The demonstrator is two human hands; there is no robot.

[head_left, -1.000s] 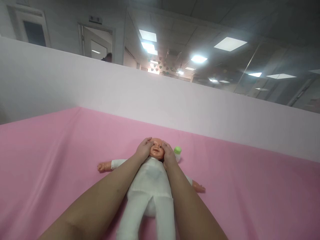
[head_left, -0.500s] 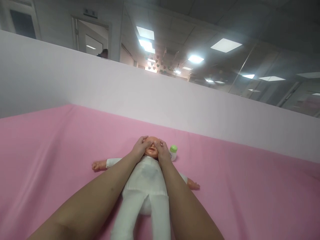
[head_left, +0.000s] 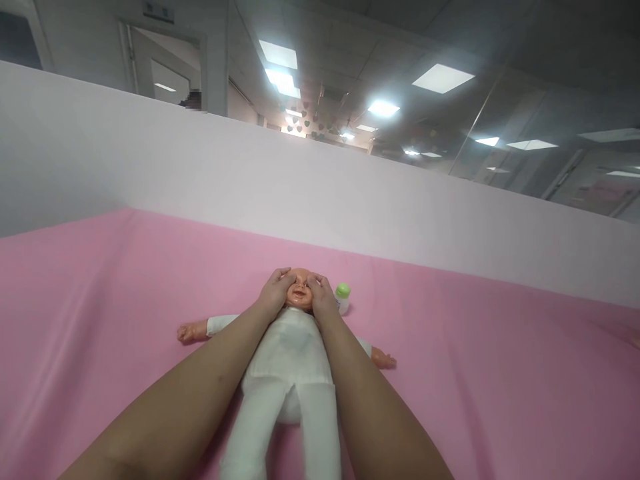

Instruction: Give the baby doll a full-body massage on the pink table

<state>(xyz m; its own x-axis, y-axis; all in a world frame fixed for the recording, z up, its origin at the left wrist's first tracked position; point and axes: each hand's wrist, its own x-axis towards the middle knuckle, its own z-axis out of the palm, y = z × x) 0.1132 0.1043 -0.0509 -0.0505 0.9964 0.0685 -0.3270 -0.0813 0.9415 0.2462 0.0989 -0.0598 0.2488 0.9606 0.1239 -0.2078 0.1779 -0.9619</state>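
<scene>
A baby doll (head_left: 293, 343) in white clothes lies on its back, arms spread, its orange-brown head away from me. My left hand (head_left: 274, 293) cups the left side of the head, with the thumb on the face near the eye. On the opposite side, my right hand (head_left: 323, 298) holds the head in the same way. The eyes are largely covered by the thumbs, while the nose and mouth show between them. Just right of my right hand stands a small bottle (head_left: 343, 300) with a green cap, partly hidden by that hand.
Under the doll spreads a pink sheet (head_left: 440, 373) with a few creases. A low white wall (head_left: 280, 180) borders it at the back. Beyond are glass, ceiling lights and an open door (head_left: 165, 70), where part of a person (head_left: 193, 100) shows.
My thumbs have moved apart, from beside the nose outward and slightly up across the face. Both hands stay on the doll's head. The view has shifted slightly.
</scene>
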